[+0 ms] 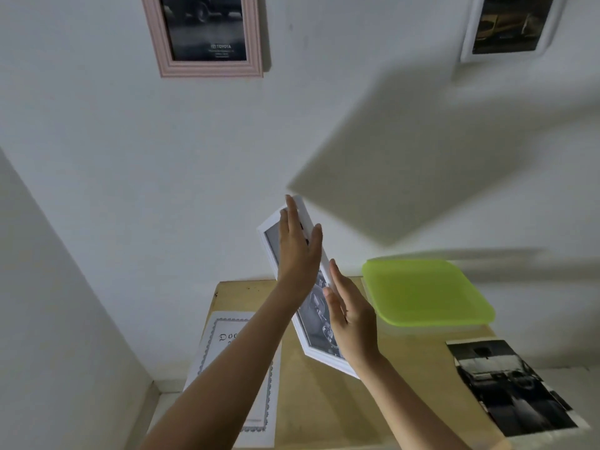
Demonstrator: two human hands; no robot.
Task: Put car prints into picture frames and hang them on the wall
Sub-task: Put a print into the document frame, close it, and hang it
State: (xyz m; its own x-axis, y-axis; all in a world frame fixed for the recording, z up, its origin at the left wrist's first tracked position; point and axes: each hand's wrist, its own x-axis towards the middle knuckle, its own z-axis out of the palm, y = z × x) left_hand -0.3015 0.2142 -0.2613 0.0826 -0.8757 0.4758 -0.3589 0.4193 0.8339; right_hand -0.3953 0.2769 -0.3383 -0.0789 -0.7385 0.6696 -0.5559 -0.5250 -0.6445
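A white picture frame (319, 354) with a grey car print (313, 306) in it is held tilted in the air over the wooden table (324, 404), just below the middle of the view, close to the wall (97, 157). The left hand (297, 254) lies flat over the frame's upper part with its fingers straight and together, hiding much of that end. The right hand (352, 319) presses its flat palm and straight fingers against the frame's lower right side; neither hand curls round it. At 3 o'clock from the frame, just beside the right hand, sits a green plastic lid (425, 290). A loose car print (513, 388) lies at 4 o'clock near the table's right edge. A bordered certificate sheet (224, 332) lies at 7 o'clock, partly under the left forearm. On the wall, a pink frame (207, 68) hangs at 11 o'clock and another white frame (467, 43) at 1 o'clock, both with dark car prints.
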